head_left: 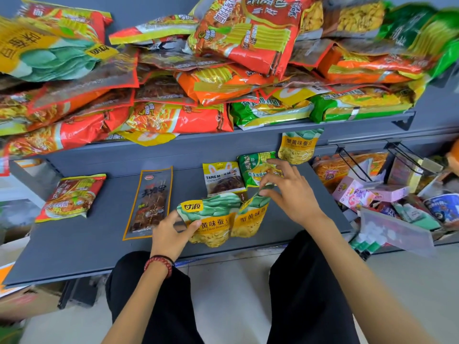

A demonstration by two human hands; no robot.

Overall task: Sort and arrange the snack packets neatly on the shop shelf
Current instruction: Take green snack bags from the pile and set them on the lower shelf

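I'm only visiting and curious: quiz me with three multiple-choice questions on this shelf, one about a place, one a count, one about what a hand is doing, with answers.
1. Where does the long dark packet lie?
A) on the lower shelf, right of the red packet
B) in the top pile
C) on the floor
2. How many bean packets are on the lower shelf?
A) one
B) three
C) six
3. What is the left hand doing?
A) lying flat
B) gripping a bean packet
C) pointing up
1 A: it lies flat between the red packet and the left hand.
2 B: two at the front, one leaning at the back.
3 B: it curls round the packet's edge.
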